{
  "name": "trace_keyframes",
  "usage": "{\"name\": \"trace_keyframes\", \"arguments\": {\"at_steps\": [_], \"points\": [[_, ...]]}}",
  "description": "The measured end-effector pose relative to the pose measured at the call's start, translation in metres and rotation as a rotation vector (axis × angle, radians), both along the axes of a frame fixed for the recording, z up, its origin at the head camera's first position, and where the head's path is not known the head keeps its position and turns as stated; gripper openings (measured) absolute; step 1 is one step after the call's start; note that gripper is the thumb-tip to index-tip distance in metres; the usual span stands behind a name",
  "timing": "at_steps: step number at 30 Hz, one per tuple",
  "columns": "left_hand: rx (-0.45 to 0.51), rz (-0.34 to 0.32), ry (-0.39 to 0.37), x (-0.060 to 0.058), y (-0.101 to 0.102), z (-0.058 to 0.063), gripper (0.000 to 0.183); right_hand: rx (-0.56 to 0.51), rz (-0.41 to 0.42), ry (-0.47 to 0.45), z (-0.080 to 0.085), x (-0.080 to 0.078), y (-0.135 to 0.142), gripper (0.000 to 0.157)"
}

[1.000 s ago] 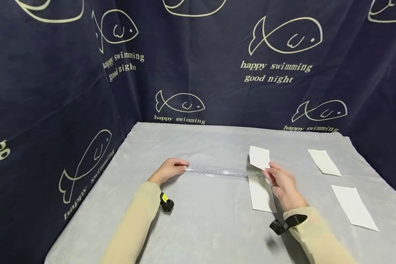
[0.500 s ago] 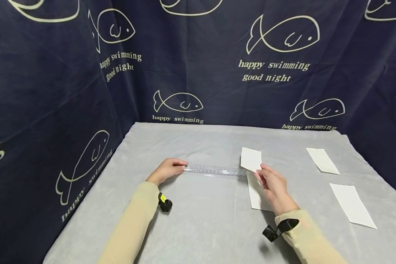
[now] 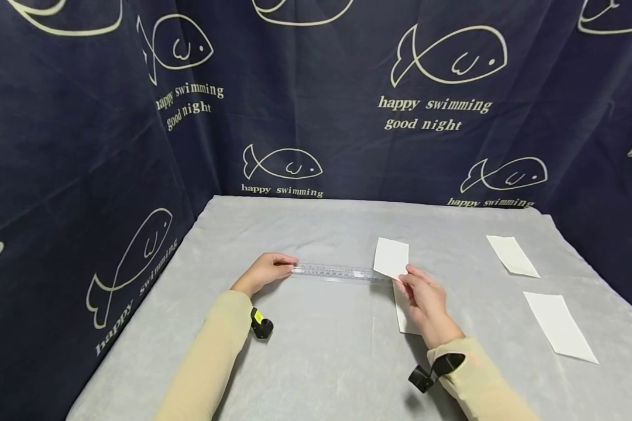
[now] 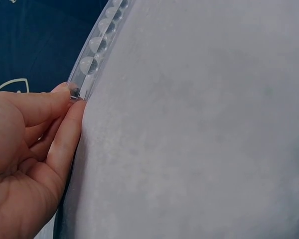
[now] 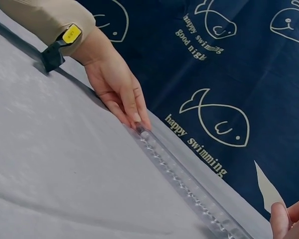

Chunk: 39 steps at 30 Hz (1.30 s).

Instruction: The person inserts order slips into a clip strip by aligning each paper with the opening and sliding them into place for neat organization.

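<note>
The left hand (image 3: 263, 273) pinches a clear bubbled plastic strip (image 3: 337, 272) over grey cloth (image 3: 316, 345), the right hand (image 3: 428, 303) pinches white paper (image 3: 391, 257) near its opposite end: seemingly a positioning step, calling for steady alignment.

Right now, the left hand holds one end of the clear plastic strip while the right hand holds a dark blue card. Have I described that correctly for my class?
Not quite: the card in the right hand is white, not dark blue, as the head view shows. The left hand does hold one end of the clear plastic strip.
</note>
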State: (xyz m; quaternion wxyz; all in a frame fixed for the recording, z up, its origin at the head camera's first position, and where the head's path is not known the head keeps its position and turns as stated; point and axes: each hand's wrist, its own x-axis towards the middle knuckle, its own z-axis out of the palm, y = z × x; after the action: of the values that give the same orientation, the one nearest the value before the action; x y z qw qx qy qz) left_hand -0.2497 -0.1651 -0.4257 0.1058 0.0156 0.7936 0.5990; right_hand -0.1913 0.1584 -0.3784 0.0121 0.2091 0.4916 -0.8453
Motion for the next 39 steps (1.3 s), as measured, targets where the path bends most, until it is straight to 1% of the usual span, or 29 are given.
{"name": "trace_keyframes", "arguments": {"at_steps": [4, 7, 9, 13, 16, 22, 34, 39], "points": [[-0.003, -0.003, 0.005, 0.001, 0.000, 0.001, 0.025, 0.030, -0.003, 0.003, -0.003, 0.000, -0.006, 0.054], [-0.010, 0.010, 0.011, 0.002, -0.002, 0.001, 0.025, 0.040, 0.007, 0.006, -0.004, 0.000, -0.010, 0.055], [-0.018, 0.015, 0.009, 0.002, -0.002, 0.001, 0.025, 0.035, 0.007, 0.004, -0.005, 0.001, -0.013, 0.055], [-0.002, 0.020, 0.001, 0.003, -0.001, 0.001, 0.024, 0.024, -0.006, 0.004, -0.009, 0.002, -0.017, 0.056], [0.007, 0.021, -0.007, 0.002, 0.000, -0.002, 0.024, 0.013, -0.003, 0.004, -0.012, 0.004, -0.020, 0.057], [-0.006, 0.017, -0.010, 0.001, 0.000, -0.004, 0.024, 0.016, -0.006, 0.015, -0.017, 0.006, -0.028, 0.055], [-0.009, 0.011, -0.021, 0.000, 0.001, -0.001, 0.024, 0.043, 0.005, 0.028, -0.026, 0.009, -0.040, 0.049], [-0.030, 0.012, 0.000, 0.002, 0.001, 0.001, 0.024, 0.060, 0.024, 0.020, -0.029, 0.012, -0.045, 0.050]]}}
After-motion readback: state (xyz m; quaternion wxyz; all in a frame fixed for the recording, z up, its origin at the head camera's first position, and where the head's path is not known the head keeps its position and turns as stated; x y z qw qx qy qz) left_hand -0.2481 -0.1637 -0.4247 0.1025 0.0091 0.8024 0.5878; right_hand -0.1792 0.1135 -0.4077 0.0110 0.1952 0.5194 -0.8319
